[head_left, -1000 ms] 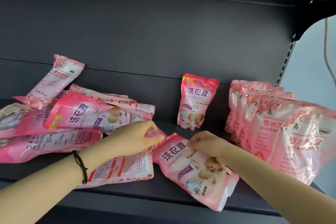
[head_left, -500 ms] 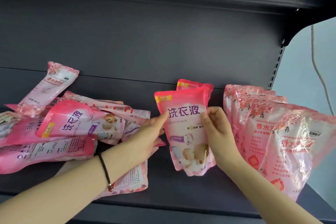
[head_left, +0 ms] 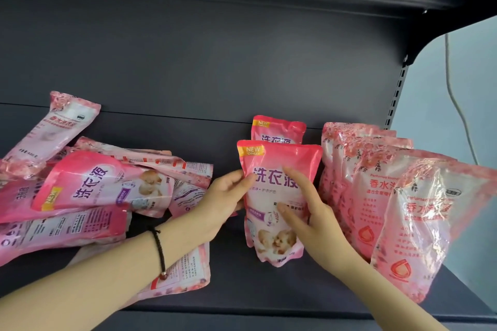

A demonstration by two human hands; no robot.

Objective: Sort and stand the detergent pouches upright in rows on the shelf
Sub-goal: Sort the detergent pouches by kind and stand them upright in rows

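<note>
Steadying 1 pouch point(head_left: 278, 160): left hand point(head_left: 226, 197) pinches its edge, right hand point(head_left: 309, 219) presses flat; released, it could slump toward the 3 o'clock row point(head_left: 376, 196).

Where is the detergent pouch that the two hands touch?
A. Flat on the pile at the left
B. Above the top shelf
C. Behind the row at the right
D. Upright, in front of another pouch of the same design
D: the held detergent pouch is upright, directly in front of the second pouch of the same design.
</note>
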